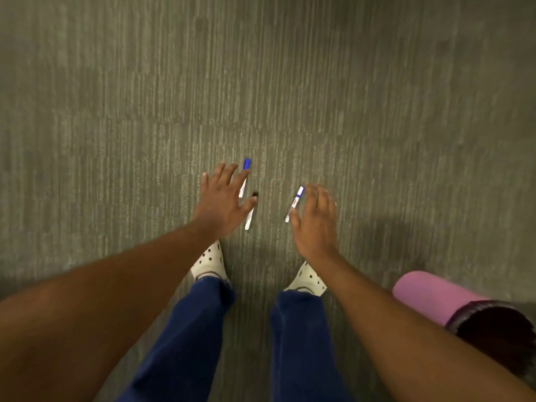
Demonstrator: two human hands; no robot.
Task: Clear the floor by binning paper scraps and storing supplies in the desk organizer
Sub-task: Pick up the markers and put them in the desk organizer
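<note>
While three markers lie on the carpet [290, 82] ahead of the feet, the blue-capped marker [246, 169] and black-capped marker [250, 219] are overhung by the spread, empty left hand [223, 198], the third marker [293, 203] is flanked by the open, empty right hand [314, 219], and these light, stiff, rollable barrels are judged best pinched mid-length

I see a grey-green carpet [261, 82] with fine lengthwise streaks of lighter and darker pile. Three markers lie on it, all with white barrels: one [245, 175] has a blue cap, one [251, 213] a black cap, one [294, 203] a blue band. The trousers [185, 329] are dark blue, the clogs [210, 261] white with dark holes. The bin [452, 303] is pink outside, dark inside.
</note>
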